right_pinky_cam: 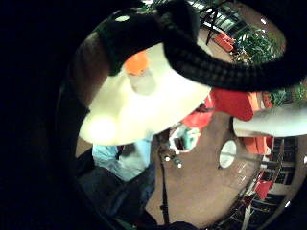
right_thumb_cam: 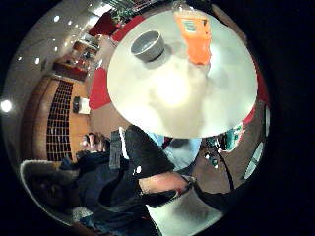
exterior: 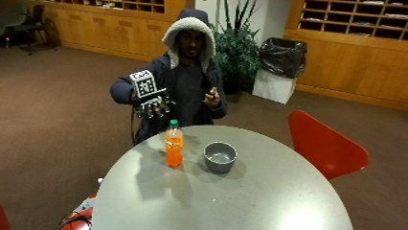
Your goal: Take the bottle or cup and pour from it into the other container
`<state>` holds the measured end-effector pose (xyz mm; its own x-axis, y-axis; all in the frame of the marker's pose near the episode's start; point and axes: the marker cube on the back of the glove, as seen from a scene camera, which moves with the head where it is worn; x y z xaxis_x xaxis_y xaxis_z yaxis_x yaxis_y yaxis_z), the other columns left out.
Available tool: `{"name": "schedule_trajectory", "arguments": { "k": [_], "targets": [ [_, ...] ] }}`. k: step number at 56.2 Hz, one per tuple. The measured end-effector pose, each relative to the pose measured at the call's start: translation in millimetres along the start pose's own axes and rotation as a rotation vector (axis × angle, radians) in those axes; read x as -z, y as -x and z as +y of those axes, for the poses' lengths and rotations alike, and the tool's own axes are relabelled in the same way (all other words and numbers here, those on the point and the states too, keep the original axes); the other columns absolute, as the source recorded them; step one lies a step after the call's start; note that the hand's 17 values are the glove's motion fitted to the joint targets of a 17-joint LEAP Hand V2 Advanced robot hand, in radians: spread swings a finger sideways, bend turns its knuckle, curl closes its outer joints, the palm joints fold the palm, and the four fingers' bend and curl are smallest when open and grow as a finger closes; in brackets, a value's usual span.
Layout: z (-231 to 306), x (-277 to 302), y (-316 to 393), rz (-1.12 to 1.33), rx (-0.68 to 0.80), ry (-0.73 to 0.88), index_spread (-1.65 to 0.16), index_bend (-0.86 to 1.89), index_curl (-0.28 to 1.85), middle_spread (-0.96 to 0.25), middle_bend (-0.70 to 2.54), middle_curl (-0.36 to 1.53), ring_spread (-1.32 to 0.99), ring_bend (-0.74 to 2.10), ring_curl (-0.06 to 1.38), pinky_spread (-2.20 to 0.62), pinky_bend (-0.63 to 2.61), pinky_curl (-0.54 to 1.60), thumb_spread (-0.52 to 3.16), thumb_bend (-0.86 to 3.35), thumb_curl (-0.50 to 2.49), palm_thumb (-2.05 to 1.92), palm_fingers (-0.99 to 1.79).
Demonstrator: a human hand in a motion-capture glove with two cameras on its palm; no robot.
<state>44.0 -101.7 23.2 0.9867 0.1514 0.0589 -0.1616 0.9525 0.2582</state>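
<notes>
An orange soda bottle (exterior: 173, 148) with a green cap stands upright on the round grey table (exterior: 255, 196), just beside a grey bowl (exterior: 220, 156). My gloved right hand (exterior: 152, 108) is raised above and behind the bottle, near the table's far edge, with its fingers hanging loosely and nothing in them. In the thumb side palm view the bottle (right_thumb_cam: 194, 37) and the bowl (right_thumb_cam: 147, 45) stand side by side on the table (right_thumb_cam: 172, 93). The little finger side palm view shows the bottle (right_pinky_cam: 139, 69) on the table (right_pinky_cam: 144, 105).
The person's bare left hand (exterior: 211, 98) is held up at chest height. A red chair (exterior: 322, 143) stands at the table's right side. A potted plant (exterior: 237, 52) and a bin with a black bag (exterior: 278, 67) stand behind the person.
</notes>
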Motion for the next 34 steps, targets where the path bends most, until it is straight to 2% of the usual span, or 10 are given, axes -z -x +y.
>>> {"name": "schedule_trajectory", "arguments": {
  "k": [2, 4, 18, 23, 28, 34],
  "targets": [
    [5, -3, -9, -0.013, 0.071, 0.149, -0.43, 0.15, 0.26, -0.05, 0.24, 0.25, 0.12, 0.18, 0.14, 0.36, 0.42, 0.27, 1.02, -0.02, 0.22, 0.23, 0.35],
    [3, -9, -17, -0.027, 0.090, 0.195, -0.43, 0.15, 0.26, -0.05, 0.23, 0.26, 0.12, 0.18, 0.14, 0.36, 0.43, 0.28, 1.03, -0.02, 0.23, 0.24, 0.34],
    [-58, -52, -54, -0.238, 0.006, 0.187, -0.41, 0.12, 0.24, 0.00, 0.21, 0.29, 0.14, 0.19, 0.17, 0.36, 0.50, 0.33, 1.00, -0.02, 0.27, 0.29, 0.27],
    [-86, -73, -56, -0.349, 0.022, 0.013, -0.40, 0.11, 0.23, 0.01, 0.21, 0.30, 0.15, 0.20, 0.18, 0.36, 0.53, 0.34, 0.98, -0.02, 0.28, 0.31, 0.25],
    [-90, -91, -50, -0.529, -0.007, 0.201, -0.38, 0.11, 0.22, 0.02, 0.21, 0.31, 0.16, 0.20, 0.19, 0.37, 0.56, 0.35, 0.98, -0.02, 0.29, 0.33, 0.23],
    [-105, -111, -40, -0.713, 0.017, 0.235, -0.37, 0.10, 0.21, 0.04, 0.21, 0.31, 0.18, 0.21, 0.20, 0.37, 0.61, 0.36, 0.95, -0.02, 0.31, 0.38, 0.23]
  ]
}}
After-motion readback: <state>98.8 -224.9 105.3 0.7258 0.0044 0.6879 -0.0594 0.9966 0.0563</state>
